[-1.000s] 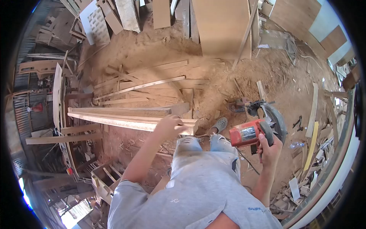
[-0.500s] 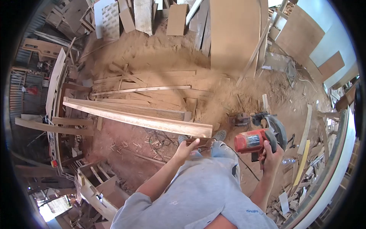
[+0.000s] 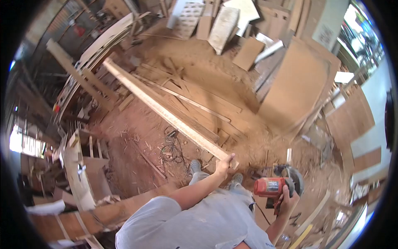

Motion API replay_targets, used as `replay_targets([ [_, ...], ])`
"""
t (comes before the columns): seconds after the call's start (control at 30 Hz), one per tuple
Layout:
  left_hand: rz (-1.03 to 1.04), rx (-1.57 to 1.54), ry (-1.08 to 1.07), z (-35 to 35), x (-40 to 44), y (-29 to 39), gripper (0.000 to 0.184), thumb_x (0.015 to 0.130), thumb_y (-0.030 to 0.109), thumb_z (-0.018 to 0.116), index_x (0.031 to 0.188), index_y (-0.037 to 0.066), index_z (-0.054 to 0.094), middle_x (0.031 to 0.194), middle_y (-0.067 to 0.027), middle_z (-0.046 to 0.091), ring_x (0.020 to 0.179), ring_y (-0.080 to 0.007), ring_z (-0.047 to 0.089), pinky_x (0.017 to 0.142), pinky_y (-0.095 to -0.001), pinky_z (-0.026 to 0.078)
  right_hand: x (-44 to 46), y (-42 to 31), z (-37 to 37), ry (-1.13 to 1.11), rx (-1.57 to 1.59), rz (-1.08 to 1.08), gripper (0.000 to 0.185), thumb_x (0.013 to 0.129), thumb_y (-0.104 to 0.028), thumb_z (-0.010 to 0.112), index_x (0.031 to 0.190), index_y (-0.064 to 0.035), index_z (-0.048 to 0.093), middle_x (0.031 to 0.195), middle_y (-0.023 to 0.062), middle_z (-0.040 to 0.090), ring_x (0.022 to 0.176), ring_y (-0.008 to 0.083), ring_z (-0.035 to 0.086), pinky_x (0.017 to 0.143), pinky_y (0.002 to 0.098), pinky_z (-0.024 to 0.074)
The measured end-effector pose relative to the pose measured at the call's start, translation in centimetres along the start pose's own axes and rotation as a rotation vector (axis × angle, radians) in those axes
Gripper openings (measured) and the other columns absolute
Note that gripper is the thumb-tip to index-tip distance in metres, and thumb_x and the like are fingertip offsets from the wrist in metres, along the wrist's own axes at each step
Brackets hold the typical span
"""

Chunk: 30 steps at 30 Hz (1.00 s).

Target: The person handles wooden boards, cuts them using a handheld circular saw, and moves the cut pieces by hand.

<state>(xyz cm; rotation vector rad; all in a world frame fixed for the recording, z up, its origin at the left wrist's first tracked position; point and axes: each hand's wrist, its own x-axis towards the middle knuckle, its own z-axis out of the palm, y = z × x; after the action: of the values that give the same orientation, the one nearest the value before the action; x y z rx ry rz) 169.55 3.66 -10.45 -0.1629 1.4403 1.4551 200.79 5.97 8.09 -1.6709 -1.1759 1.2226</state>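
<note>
My left hand [image 3: 224, 164] is closed around the near end of a long, narrow wooden board [image 3: 168, 113]. The board slants away to the upper left, its pale edge facing up. In my right hand [image 3: 287, 201] is a circular saw [image 3: 270, 186] with a red motor housing and a dark, rounded blade guard. My fingers wrap its rear handle, to the right of my legs. The saw stands apart from the board's end. Whether its blade is turning I cannot tell.
Loose strips [image 3: 195, 103] lie on the sawdust-covered floor beyond the board. A tangled cord [image 3: 173, 149] is left of my feet. A large brown panel [image 3: 296, 83] leans at the upper right, and an open wooden box frame [image 3: 78, 174] stands at the left.
My view has turned, so the board now slants more steeply. My left hand has come up onto the board's near end and grips it. The saw stays in my right hand.
</note>
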Motion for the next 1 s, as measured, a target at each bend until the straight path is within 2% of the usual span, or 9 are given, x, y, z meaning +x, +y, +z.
replay_targets([
  [0.03, -0.024, 0.015, 0.031, -0.4, 0.7, -0.7, 0.052, 0.086, 0.030, 0.089, 0.118, -0.006, 0.068, 0.110, -0.0156, 0.072, 0.106, -0.0245, 0.070, 0.090, -0.0389, 0.056, 0.7, 0.6, -0.6, -0.042, -0.010, -0.015, 0.039, 0.105, -0.029, 0.071, 0.075, -0.0045, 0.066, 0.055, -0.0015, 0.053, 0.042, 0.0086, 0.048, 0.039, 0.0270, 0.0350],
  [0.07, -0.030, 0.029, 0.074, -1.1, 1.4, -1.6, 0.076, 0.079, 0.037, 0.092, 0.129, -0.011, 0.059, 0.122, -0.0211, 0.070, 0.117, -0.0295, 0.068, 0.098, -0.0404, 0.055, 1.4, 1.3, -1.4, -0.081, -0.022, -0.030, 0.039, 0.105, -0.028, 0.071, 0.075, -0.0043, 0.065, 0.055, -0.0015, 0.053, 0.042, 0.0087, 0.048, 0.039, 0.0271, 0.0346],
  [0.23, -0.251, 0.536, 0.813, -0.5, -4.3, -1.2, 0.119, 0.068, 0.047, 0.095, 0.152, -0.009, 0.033, 0.144, -0.0246, 0.057, 0.127, -0.0343, 0.063, 0.105, -0.0427, 0.055, 1.6, -1.4, -2.5, -0.192, -0.069, -0.021, 0.037, 0.105, -0.022, 0.070, 0.074, -0.0035, 0.063, 0.054, -0.0025, 0.051, 0.040, 0.0081, 0.045, 0.038, 0.0275, 0.0322],
  [0.3, -0.430, 0.611, 0.857, 1.2, -5.7, 1.9, 0.137, 0.063, 0.054, 0.097, 0.159, -0.008, 0.021, 0.154, -0.0256, 0.049, 0.137, -0.0370, 0.056, 0.115, -0.0439, 0.050, 2.3, -1.0, -2.9, -0.244, -0.070, -0.065, 0.028, 0.105, -0.018, 0.070, 0.082, -0.0013, 0.068, 0.054, -0.0032, 0.052, 0.040, 0.0073, 0.045, 0.038, 0.0272, 0.0307],
  [0.4, -0.436, 0.631, 0.905, 2.7, -5.1, 1.8, 0.145, 0.060, 0.060, 0.097, 0.163, -0.006, 0.017, 0.158, -0.0247, 0.045, 0.143, -0.0365, 0.050, 0.122, -0.0471, 0.043, 2.5, -1.5, -3.6, -0.287, -0.043, -0.055, 0.025, 0.105, -0.015, 0.070, 0.084, -0.0008, 0.069, 0.055, -0.0034, 0.052, 0.040, 0.0069, 0.045, 0.038, 0.0269, 0.0300],
  [0.6, -0.520, 0.562, 1.017, 5.3, -5.8, 2.7, 0.146, 0.057, 0.055, 0.099, 0.164, 0.000, 0.016, 0.159, -0.0189, 0.038, 0.145, -0.0349, 0.044, 0.120, -0.0569, 0.041, 3.0, -3.6, -5.1, -0.328, -0.080, -0.082, 0.033, 0.105, -0.017, 0.071, 0.077, -0.0027, 0.063, 0.053, -0.0021, 0.053, 0.041, 0.0075, 0.046, 0.040, 0.0267, 0.0316],
  [0.7, -0.553, 0.524, 1.025, 6.5, -6.8, 4.0, 0.143, 0.058, 0.051, 0.100, 0.164, 0.002, 0.017, 0.159, -0.0174, 0.040, 0.146, -0.0345, 0.042, 0.121, -0.0565, 0.041, 3.6, -4.2, -5.3, -0.355, -0.105, -0.078, 0.034, 0.105, -0.017, 0.072, 0.075, -0.0032, 0.062, 0.053, -0.0017, 0.053, 0.041, 0.0082, 0.046, 0.040, 0.0271, 0.0320],
  [0.8, -0.445, 0.470, 0.937, 5.3, -8.3, 3.5, 0.140, 0.061, 0.046, 0.100, 0.163, 0.003, 0.015, 0.154, -0.0172, 0.045, 0.133, -0.0325, 0.055, 0.119, -0.0535, 0.044, 3.9, -4.1, -5.4, -0.345, -0.111, -0.084, 0.030, 0.103, -0.016, 0.073, 0.078, -0.0008, 0.066, 0.054, -0.0005, 0.053, 0.040, 0.0096, 0.047, 0.039, 0.0284, 0.0331],
  [1.0, -0.041, -0.051, 0.074, -1.4, -8.0, 0.4, 0.055, 0.084, 0.033, 0.083, 0.127, 0.002, 0.068, 0.118, -0.0121, 0.074, 0.108, -0.0275, 0.073, 0.083, -0.0465, 0.060, 4.1, -4.8, -4.9, -0.378, -0.145, -0.079, 0.027, 0.103, -0.015, 0.073, 0.083, 0.0012, 0.068, 0.053, -0.0010, 0.052, 0.040, 0.0084, 0.046, 0.038, 0.0285, 0.0320],
])
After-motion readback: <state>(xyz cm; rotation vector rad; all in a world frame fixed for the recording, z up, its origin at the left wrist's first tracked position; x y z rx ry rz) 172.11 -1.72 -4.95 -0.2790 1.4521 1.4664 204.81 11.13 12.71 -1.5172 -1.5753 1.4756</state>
